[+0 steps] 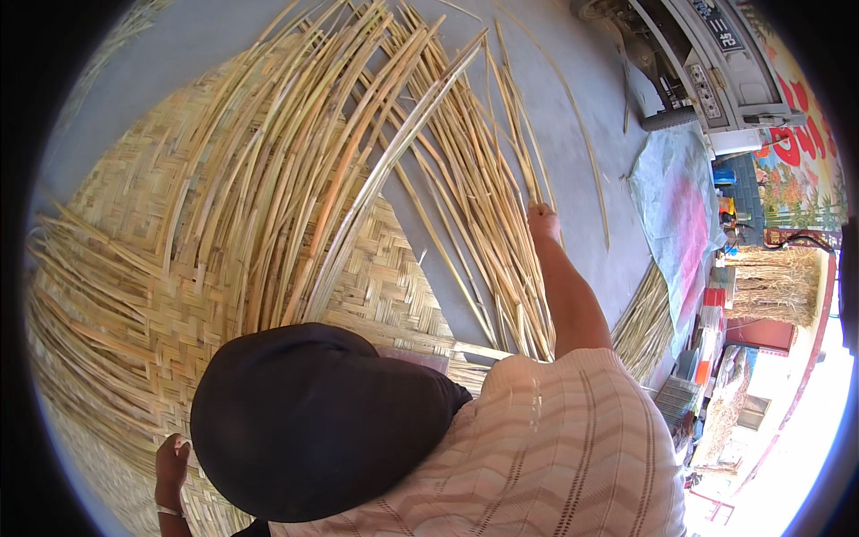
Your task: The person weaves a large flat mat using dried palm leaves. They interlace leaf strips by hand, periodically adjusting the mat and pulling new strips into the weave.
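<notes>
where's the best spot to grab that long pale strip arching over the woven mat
Probably its raised middle stretch: the pale strip arches clear of the woven mat there, so fingers could close round it from the right side. Its lower end is tucked into the weave.

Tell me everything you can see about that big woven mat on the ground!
The woven mat is pale yellow and tan, made of flat strips that look like split bamboo, crossed in a zigzag herringbone weave. It lies flat on the grey ground and spreads wide on the left. Its edge is unfinished: long loose strips fan out from it, arching up and away. The right hand reaches into those strips, and the left hand rests on the woven part. A person in a dark cap bends over it.
</notes>
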A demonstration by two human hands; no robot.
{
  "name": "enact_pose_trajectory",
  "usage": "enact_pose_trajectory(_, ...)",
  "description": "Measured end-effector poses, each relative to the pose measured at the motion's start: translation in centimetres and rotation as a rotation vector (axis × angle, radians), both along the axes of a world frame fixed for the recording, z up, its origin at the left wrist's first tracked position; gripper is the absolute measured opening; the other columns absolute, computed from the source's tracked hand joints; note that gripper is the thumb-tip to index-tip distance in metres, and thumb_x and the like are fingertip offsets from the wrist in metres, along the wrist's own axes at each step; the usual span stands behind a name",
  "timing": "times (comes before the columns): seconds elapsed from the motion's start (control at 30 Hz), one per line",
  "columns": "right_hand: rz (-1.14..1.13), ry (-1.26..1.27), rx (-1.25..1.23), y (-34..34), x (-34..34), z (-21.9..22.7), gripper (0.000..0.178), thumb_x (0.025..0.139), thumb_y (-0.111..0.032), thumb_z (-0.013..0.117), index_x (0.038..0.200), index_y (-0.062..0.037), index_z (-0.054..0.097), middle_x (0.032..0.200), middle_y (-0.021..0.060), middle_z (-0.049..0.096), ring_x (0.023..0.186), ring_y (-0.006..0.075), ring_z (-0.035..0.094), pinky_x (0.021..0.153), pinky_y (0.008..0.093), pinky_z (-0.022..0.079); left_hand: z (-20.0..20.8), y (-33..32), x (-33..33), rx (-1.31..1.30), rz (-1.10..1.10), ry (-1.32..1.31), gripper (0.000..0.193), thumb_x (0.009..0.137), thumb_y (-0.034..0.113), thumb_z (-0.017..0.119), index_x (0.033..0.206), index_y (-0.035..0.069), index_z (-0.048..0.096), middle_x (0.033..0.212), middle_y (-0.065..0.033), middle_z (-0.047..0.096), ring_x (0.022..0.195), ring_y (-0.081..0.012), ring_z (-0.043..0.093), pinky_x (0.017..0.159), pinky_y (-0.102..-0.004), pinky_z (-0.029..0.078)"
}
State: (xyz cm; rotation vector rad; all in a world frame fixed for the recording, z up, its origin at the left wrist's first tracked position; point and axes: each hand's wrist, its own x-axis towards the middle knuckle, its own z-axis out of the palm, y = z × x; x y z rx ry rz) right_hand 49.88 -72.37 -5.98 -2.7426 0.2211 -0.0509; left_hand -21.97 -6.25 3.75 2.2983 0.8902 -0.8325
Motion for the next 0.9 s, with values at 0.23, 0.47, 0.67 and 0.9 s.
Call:
enact_pose_trajectory(0.23, -0.255, -0.195, 0.468, 1.3, 4.0, 8.3, 0.031, 0.090, -0.034, 0.060, 0.089, -0.0031, 0.062, 0.063, 0.0068, 0.063, 0.047, 0.0121, 0.056, 0.045, 0.0274, 0.044, 1.7, -1.3, 2.1, -0.021, 0.181, -0.152, 0.037, 0.083, 0.019, 0.063, 0.113, -0.002, 0.059, 0.103, -0.0216, 0.065, 0.093, -0.0327, 0.065, 0.080, -0.0395, 0.051)
enact_pose_trajectory(0.47, -0.205, -0.406, 0.413, 3.4, 5.5, 24.7, 0.026, 0.091, -0.030, 0.056, 0.089, -0.0049, 0.061, 0.067, 0.0054, 0.064, 0.053, 0.0130, 0.059, 0.047, 0.0289, 0.044, 2.7, -1.2, 4.1, -0.049, 0.235, -0.169, 0.039, 0.085, 0.023, 0.063, 0.113, -0.004, 0.059, 0.102, -0.0192, 0.066, 0.092, -0.0273, 0.065, 0.081, -0.0369, 0.050)
enact_pose_trajectory(0.67, 0.599, -0.077, 0.768, 23.0, -4.6, 35.0, 0.018, 0.095, -0.022, 0.052, 0.086, -0.0073, 0.059, 0.072, 0.0010, 0.060, 0.059, 0.0079, 0.054, 0.053, 0.0225, 0.042, 9.6, -3.0, 14.6, -0.253, 0.568, -0.341, 0.052, 0.090, 0.040, 0.059, 0.124, 0.000, 0.056, 0.101, -0.0079, 0.065, 0.093, -0.0144, 0.059, 0.076, -0.0290, 0.047)
enact_pose_trajectory(0.9, 1.426, 0.703, 0.851, 40.7, -23.4, 35.5, 0.020, 0.097, -0.025, 0.053, 0.095, -0.0056, 0.058, 0.064, 0.0005, 0.055, 0.052, 0.0051, 0.050, 0.047, 0.0195, 0.040, 22.8, -8.5, 22.8, -0.833, 0.649, -1.049, 0.063, 0.096, 0.051, 0.044, 0.134, 0.001, 0.044, 0.118, -0.0121, 0.060, 0.107, -0.0181, 0.058, 0.091, -0.0312, 0.045)
